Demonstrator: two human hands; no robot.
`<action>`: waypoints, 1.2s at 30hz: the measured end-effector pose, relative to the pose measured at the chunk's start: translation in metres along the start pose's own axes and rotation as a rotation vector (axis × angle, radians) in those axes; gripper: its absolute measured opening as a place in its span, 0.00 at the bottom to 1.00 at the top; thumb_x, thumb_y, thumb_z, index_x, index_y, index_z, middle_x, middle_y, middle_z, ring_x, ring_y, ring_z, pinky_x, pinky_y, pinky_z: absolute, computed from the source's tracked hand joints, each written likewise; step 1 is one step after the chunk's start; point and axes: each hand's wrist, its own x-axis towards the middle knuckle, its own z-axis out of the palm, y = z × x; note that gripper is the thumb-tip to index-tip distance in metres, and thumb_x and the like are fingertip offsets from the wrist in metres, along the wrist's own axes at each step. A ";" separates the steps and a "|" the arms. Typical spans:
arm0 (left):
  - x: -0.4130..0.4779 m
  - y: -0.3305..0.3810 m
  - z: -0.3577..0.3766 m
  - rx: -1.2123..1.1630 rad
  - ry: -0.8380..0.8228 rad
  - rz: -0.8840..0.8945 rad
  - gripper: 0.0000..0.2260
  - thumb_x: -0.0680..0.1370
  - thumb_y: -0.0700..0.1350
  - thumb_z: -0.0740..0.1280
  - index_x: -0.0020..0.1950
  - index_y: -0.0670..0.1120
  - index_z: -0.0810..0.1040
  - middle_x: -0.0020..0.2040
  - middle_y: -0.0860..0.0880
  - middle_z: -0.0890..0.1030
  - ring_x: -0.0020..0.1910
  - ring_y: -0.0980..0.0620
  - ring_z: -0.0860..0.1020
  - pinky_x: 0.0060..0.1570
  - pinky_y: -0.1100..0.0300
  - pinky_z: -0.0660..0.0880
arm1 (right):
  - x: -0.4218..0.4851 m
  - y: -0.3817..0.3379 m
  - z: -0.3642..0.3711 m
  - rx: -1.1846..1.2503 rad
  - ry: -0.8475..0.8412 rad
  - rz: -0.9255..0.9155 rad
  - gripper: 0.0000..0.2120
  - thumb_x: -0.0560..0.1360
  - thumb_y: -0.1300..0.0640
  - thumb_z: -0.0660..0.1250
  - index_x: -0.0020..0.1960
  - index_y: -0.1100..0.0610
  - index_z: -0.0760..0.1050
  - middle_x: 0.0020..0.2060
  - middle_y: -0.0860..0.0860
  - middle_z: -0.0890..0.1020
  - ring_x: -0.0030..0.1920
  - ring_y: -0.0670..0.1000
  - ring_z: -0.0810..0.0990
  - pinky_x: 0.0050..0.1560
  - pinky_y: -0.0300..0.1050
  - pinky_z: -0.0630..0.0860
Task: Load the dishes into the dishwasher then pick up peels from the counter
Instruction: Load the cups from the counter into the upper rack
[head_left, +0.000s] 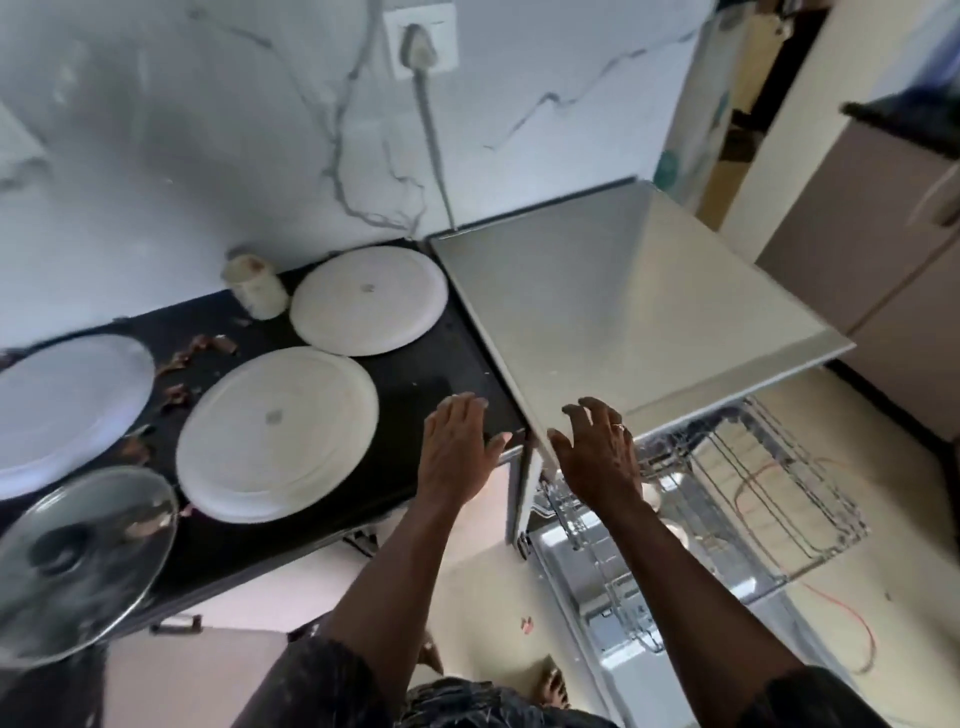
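Note:
Three white plates lie upside down on the black counter (415, 364): one at the back (369, 300), one in the middle (278, 434), one at the far left (62, 405). A glass lid (78, 561) overhangs the counter's front left. Brown peels (195, 351) are scattered between the plates. A white mug (255, 285) lies against the wall. My left hand (457, 447) hovers over the counter's right corner, fingers spread and holding nothing. My right hand (597, 457) is spread above the front corner of the silver dishwasher (623, 291). Its wire rack (753, 493) is pulled out.
The dishwasher door (675, 649) hangs open over the floor, with an orange cable (852, 618) trailing beside it. A plug and cord (421, 52) run down the marble wall. Beige cabinets stand at the right.

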 end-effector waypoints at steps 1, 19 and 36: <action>-0.004 -0.013 -0.008 0.006 0.012 -0.037 0.24 0.77 0.60 0.65 0.67 0.46 0.75 0.67 0.45 0.76 0.69 0.43 0.71 0.68 0.48 0.68 | 0.003 -0.014 0.005 0.005 -0.003 -0.031 0.19 0.76 0.46 0.71 0.63 0.55 0.77 0.64 0.57 0.76 0.66 0.62 0.73 0.61 0.60 0.75; -0.127 -0.300 -0.162 0.122 0.164 -0.509 0.22 0.77 0.59 0.63 0.62 0.44 0.76 0.62 0.45 0.77 0.65 0.42 0.72 0.64 0.46 0.68 | 0.010 -0.334 0.145 0.132 -0.193 -0.461 0.20 0.80 0.47 0.66 0.68 0.56 0.75 0.69 0.57 0.72 0.69 0.63 0.70 0.63 0.61 0.71; -0.218 -0.419 -0.258 0.251 0.378 -0.977 0.18 0.76 0.57 0.69 0.60 0.48 0.80 0.64 0.48 0.76 0.68 0.45 0.70 0.66 0.48 0.69 | 0.008 -0.556 0.232 0.209 -0.390 -0.980 0.20 0.76 0.49 0.69 0.65 0.58 0.76 0.65 0.59 0.75 0.64 0.65 0.73 0.61 0.62 0.74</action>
